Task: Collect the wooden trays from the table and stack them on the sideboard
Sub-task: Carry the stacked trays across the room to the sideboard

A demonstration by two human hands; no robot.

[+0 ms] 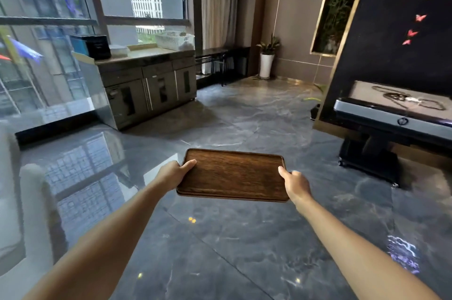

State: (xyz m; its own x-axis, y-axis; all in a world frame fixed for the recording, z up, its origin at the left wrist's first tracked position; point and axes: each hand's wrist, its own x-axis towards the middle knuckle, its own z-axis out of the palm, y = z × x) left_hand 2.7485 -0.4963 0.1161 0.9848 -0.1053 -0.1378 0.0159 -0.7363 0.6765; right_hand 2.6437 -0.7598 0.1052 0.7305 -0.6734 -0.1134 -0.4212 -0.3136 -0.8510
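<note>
Both hands' fingers clasp the wooden tray's ends.

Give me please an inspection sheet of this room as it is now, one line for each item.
Surface: sideboard top holds a black box and a white basket.
Job's things: one wooden tray, empty, carried roughly level above the floor.
Clutter: nothing seen on the floor.
Grippers: left hand and right hand grip the tray's short ends.
Cables: black cord on the right table.
Surroundings: windows, potted plant.
</note>
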